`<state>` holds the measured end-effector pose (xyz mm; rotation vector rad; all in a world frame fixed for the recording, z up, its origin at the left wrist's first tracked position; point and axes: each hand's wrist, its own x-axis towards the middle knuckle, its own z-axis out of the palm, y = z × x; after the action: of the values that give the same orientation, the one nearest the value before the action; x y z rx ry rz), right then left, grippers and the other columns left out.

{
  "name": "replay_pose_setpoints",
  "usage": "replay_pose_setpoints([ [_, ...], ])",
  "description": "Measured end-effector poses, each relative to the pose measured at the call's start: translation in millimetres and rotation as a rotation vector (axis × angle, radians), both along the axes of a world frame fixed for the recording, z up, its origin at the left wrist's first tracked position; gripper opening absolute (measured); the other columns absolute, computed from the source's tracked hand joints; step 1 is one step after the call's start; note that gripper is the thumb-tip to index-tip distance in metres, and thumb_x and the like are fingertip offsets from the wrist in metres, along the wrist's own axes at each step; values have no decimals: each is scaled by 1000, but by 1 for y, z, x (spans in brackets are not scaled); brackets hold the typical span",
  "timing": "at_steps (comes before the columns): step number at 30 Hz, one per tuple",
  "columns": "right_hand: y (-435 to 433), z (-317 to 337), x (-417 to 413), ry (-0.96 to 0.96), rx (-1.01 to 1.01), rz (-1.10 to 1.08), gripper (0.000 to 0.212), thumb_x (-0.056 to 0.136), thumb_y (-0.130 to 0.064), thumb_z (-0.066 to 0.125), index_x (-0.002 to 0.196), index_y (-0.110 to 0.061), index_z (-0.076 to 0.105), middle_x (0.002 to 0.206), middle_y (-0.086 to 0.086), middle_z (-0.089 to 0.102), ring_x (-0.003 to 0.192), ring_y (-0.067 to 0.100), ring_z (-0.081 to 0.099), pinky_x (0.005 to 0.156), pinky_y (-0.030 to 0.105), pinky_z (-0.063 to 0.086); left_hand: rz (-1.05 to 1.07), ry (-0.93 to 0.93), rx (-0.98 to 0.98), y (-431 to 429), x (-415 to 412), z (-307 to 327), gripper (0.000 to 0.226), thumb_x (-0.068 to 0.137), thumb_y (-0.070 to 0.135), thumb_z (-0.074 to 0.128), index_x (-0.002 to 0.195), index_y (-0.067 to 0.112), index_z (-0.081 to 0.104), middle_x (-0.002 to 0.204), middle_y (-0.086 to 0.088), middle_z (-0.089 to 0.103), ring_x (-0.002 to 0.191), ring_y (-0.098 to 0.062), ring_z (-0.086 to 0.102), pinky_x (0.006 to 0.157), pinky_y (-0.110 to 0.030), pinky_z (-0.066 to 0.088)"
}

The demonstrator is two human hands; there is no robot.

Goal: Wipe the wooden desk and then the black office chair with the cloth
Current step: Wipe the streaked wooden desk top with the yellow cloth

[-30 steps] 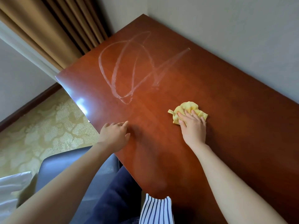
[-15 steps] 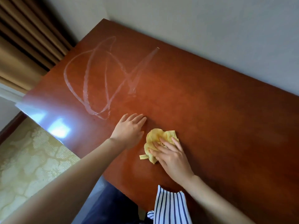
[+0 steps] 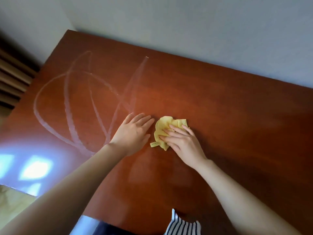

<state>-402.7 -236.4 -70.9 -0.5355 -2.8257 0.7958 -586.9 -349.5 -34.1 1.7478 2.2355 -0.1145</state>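
Midway through the desk step, with the chair step not yet begun. Pressed flat under the straight, spread fingers of the right hand (image 3: 183, 143): a crumpled yellow microfibre cloth (image 3: 164, 125) with a small sewn tag at its near left corner, lying about the middle of the glossy reddish-brown wooden desk (image 3: 228, 107). No curled grip there, only an open-palmed press on top of the cloth. Just left of it, resting palm-down on the bare wood with fingers straight and holding nothing: the left hand (image 3: 133, 133), close beside the cloth, perhaps touching its edge, hard to tell. Farther left and toward the far corner, looping whitish streaks (image 3: 67, 106) across the wood, unwiped by the look of them. Beyond the desk's far edge, a plain pale wall (image 3: 203, 22); at far left, folds of a brown curtain (image 3: 11, 77); at the near edge, a bit of white-and-dark striped fabric (image 3: 183, 225). Of the black office chair, nothing sure in view. Next, by judgement: lifting the left hand clear of the path, then sliding the cloth leftward and away over the streaks with steady downward pressure and overlapping passes; only after that, turning to the chair.
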Motion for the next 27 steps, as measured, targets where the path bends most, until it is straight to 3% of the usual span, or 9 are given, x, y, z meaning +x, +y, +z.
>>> replay_pose_setpoints([
  [7, 17, 0, -112, -48, 8, -435, 30, 89, -14, 63, 117, -22, 67, 130, 1, 58, 133, 21, 43, 110, 42, 27, -62, -65, 70, -25, -93, 6, 58, 100, 37, 38, 152, 22, 18, 159, 5, 19, 147, -15, 7, 117, -36, -4],
  [12, -19, -4, -170, -125, 15, -766, 34, 91, -17, 61, 124, -24, 63, 132, 0, 58, 136, 20, 39, 112, 39, 21, -101, -118, 64, -54, -138, 7, 68, 96, 44, 47, 152, 20, 17, 159, 4, 15, 148, -16, 6, 117, -38, -3],
  [17, -77, 0, -183, -97, 60, -649, 31, 87, -12, 66, 116, -21, 68, 125, 2, 62, 129, 25, 47, 109, 44, 28, -95, -171, 54, -77, -161, 3, 80, 91, 51, 51, 153, 20, 11, 160, 6, 8, 148, -16, 1, 117, -39, -4],
  [21, -121, 1, -171, -64, 83, -533, 32, 81, -10, 72, 110, -24, 71, 120, 1, 66, 123, 25, 54, 103, 49, 36, -117, -194, 11, -75, -153, -3, 101, 83, 64, 53, 153, 18, -4, 161, 5, -7, 147, -16, -11, 116, -41, -11],
  [27, -160, 1, -135, -78, 94, -483, 29, 84, -16, 68, 112, -26, 70, 123, -6, 64, 126, 19, 51, 107, 40, 27, -157, -136, -111, -52, -139, -14, 128, 68, 83, 47, 148, 9, -21, 155, -4, -28, 141, -23, -30, 111, -51, -18],
])
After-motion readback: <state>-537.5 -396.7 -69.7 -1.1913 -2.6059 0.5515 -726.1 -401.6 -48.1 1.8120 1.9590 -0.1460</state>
